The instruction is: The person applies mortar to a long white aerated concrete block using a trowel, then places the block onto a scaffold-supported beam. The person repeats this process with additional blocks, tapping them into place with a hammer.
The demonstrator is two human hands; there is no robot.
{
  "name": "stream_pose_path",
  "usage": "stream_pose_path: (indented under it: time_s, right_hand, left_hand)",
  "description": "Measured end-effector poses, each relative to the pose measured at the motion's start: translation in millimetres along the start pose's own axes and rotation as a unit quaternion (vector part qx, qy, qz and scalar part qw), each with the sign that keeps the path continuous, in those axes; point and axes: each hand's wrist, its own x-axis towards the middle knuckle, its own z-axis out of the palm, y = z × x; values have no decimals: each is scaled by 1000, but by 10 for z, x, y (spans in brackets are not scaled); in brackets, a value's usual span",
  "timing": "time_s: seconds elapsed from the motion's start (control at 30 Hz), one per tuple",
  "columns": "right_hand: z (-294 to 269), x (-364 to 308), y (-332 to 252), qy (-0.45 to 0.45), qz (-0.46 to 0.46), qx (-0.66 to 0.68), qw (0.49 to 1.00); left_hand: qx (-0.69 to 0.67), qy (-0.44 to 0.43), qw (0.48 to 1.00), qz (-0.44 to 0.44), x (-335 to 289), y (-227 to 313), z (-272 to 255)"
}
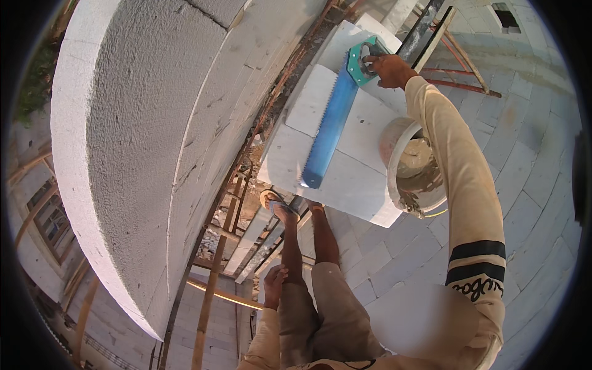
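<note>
A hand saw with a green handle and a long blue toothed blade (333,132) stretches across white blocks (364,132). My right hand (390,70) is wrapped round its handle, arm reaching forward. Whether the blade touches the blocks beneath or hovers just over them, I cannot tell. Down by my shin is my left hand (274,287), its fingers loosely curled, with nothing seen in it. Beside the blocks, under my right forearm, a bucket (398,163) holds grey-brown mortar or murky water; my sleeve hides part of it.
A block wall (142,142) with a rough grey top rises close on my left. Wooden poles (213,296) and planks (256,243) stand below by my sandalled feet. A rusty metal frame (459,65) is at the far right, before another block wall (524,160).
</note>
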Motion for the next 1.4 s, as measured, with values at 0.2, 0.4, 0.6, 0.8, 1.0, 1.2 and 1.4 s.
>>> stream_pose_path:
  time_s: [0.2, 0.4, 0.6, 0.8, 1.0, 1.2, 1.4]
  right_hand:
    - [-36, 15, -77, -59, 24, -28, 998]
    - [-570, -728, 281, -2, -36, -8, 999]
    - [-681, -1929, 932, 40, 121, 85, 988]
    - [81, -2422, 1218, -88, 323, 317, 887]
    - [939, -2556, 1284, -124, 222, 356, 899]
    - [1051, -2765, 1089, -94, 257, 533, 801]
    - [840, -3077, 816, 15, 414, 631, 656]
  left_hand:
    - [17, -20, 999, 48, 104, -20, 63]
    - [11, -16, 1000, 8, 23, 135, 77]
    - [3, -14, 1000, -26, 26, 236, 156]
    - [33, -24, 998, -44, 121, 288, 143]
    - [75, -26, 996, -52, 144, 286, 54]
    - [88, -34, 995, -18, 247, 416, 103]
    - [70, -56, 996, 0, 268, 600, 452]
